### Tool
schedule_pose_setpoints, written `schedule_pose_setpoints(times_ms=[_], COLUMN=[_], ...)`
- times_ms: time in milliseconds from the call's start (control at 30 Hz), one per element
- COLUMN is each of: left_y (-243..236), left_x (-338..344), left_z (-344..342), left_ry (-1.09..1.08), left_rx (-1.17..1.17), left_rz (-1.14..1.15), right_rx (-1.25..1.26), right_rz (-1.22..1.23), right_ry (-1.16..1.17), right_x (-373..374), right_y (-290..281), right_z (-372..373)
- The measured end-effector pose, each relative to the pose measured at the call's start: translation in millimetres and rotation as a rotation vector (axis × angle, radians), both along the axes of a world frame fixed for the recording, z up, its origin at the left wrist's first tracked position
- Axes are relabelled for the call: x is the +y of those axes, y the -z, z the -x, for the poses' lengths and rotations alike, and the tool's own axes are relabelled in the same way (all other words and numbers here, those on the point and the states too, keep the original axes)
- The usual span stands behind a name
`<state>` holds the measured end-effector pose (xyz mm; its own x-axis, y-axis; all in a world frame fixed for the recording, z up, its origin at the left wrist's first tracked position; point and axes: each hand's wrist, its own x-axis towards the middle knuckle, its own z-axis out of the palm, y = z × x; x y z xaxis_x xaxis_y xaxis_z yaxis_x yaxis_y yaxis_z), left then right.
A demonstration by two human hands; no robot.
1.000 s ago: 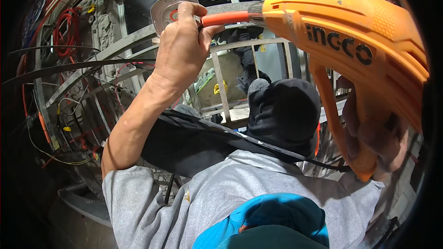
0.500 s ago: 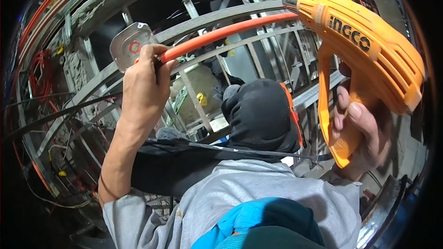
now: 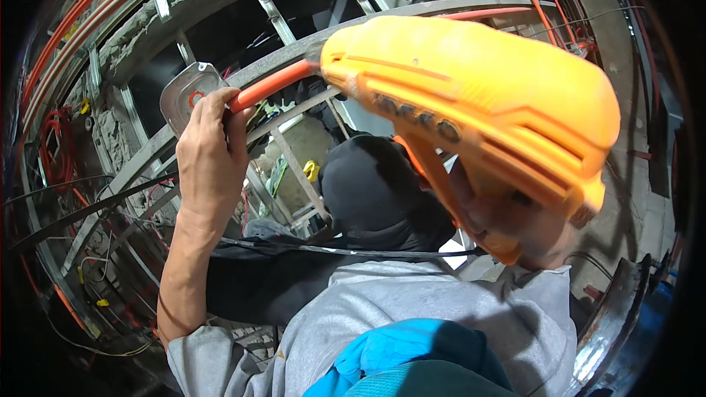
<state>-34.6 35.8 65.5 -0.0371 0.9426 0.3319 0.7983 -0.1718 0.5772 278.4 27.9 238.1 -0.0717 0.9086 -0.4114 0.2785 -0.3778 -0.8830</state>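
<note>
My left hand (image 3: 209, 151) is closed around the end of an orange conduit pipe (image 3: 268, 87), right beside a flat metal junction box (image 3: 176, 100) with an orange ring on it. From there the pipe runs to the right and passes behind the tool. My right hand (image 3: 533, 231), a little blurred, grips the handle of a yellow heat gun (image 3: 478, 95). The dark nozzle of the gun points left and lies over the pipe in this view, a short way from my left hand. Whether nozzle and pipe touch, I cannot tell.
Below the pipe is a person in a black hood (image 3: 382, 191), close in front of me. Metal framing (image 3: 276, 18) spans the background. A dark cable (image 3: 331, 251) crosses near my chest. Coiled red tubing (image 3: 57, 147) hangs at left, and more orange pipes (image 3: 77, 18) run along the upper left.
The heat gun has swung left and tilted, bringing its nozzle along the pipe toward my left hand. My left hand keeps its hold on the pipe. The view has shifted slightly.
</note>
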Motion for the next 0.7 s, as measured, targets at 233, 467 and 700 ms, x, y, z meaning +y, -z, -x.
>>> schedule_pose_setpoints(times_ms=[233,467,700], left_y=[-2.3,-0.5,-3.3], left_x=[6.3,9.9,11.5], left_z=[-2.1,-3.1,0.0], left_ry=[-0.040,-0.041,-0.036], left_rx=[-0.041,-0.094,-0.107], left_rz=[-0.018,0.008,0.041], right_rx=[0.046,0.151,0.469], right_rz=[0.038,0.019,0.034], right_ry=[-0.068,0.221,0.439], right_x=[-5.5,4.2,17.3], right_y=[14.3,33.9,62.6], right_z=[-7.2,-13.7,-54.8])
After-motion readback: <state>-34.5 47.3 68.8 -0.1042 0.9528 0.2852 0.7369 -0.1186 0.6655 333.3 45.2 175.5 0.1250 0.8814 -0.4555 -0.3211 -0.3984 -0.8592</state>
